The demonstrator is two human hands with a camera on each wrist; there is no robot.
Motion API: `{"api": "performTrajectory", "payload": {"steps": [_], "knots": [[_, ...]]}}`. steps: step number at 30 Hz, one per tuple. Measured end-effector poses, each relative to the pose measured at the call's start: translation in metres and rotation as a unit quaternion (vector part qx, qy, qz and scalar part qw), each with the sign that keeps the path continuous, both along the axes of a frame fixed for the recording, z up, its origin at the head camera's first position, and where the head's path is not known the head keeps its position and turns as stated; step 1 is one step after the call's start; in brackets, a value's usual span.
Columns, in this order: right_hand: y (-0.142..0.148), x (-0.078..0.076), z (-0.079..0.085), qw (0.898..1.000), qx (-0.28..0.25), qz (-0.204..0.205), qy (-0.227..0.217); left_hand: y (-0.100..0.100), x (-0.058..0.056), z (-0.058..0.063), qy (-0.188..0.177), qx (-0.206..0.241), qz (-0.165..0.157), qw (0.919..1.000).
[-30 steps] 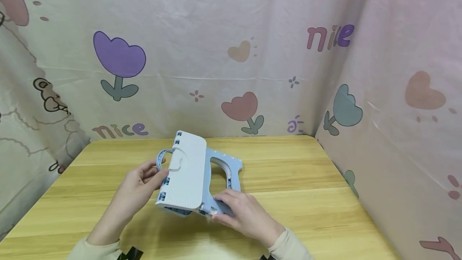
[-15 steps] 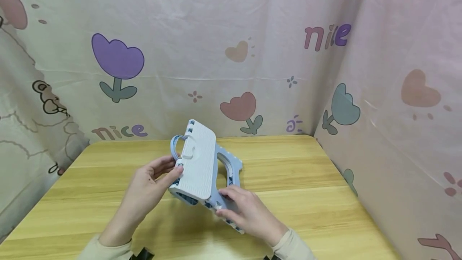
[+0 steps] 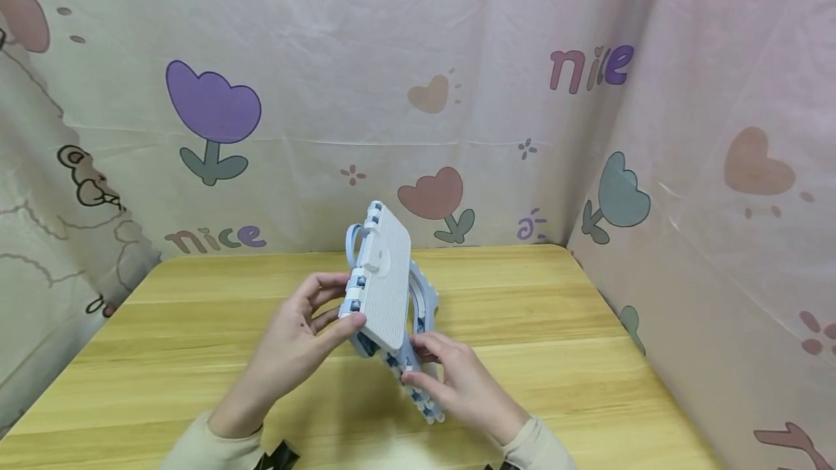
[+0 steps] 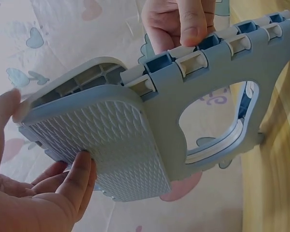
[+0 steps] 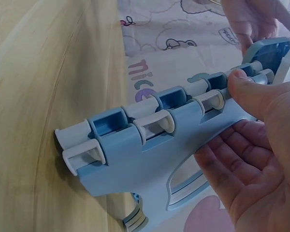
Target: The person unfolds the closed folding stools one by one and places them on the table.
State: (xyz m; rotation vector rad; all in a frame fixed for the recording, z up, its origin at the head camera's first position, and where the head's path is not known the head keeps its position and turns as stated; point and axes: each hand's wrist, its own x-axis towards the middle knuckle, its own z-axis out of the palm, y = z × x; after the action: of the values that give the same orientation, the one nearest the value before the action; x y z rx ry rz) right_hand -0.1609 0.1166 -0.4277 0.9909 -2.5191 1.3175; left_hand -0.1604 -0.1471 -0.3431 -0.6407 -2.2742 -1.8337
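A blue and white plastic folding step stool (image 3: 387, 289) stands tilted over the table, partly folded. Its white textured top half faces right in the head view, with a blue carry handle (image 3: 353, 244) looping out at the left. My left hand (image 3: 294, 350) pinches the seat's lower left part, thumb on the white half's edge; in the left wrist view its fingers touch the blue textured half (image 4: 101, 140). My right hand (image 3: 464, 386) grips the leg frame (image 5: 140, 164), thumb over its hinged edge and fingers through the cut-out. The leg end meets the table.
A wood-grain table (image 3: 555, 354) lies under the stool. Behind it and along both sides hangs a pale printed curtain (image 3: 313, 93) with flowers and lettering. Black straps (image 3: 277, 455) show near the cuffs.
The seat halves have swung upward and to the right, closer to the leg frame, and the stool looks narrower. My left hand has moved right with them; the right hand has shifted slightly.
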Motion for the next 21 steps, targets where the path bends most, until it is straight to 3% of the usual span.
{"api": "performTrajectory", "payload": {"steps": [9,21], "knots": [[0.002,-0.001,-0.001,0.999,-0.029,0.017,-0.033,0.015,0.000,0.001,0.049,-0.009,-0.013,0.9987],[0.003,-0.002,-0.005,0.997,-0.061,0.045,-0.027,0.034,0.000,0.004,0.089,-0.005,-0.040,0.9952]]}}
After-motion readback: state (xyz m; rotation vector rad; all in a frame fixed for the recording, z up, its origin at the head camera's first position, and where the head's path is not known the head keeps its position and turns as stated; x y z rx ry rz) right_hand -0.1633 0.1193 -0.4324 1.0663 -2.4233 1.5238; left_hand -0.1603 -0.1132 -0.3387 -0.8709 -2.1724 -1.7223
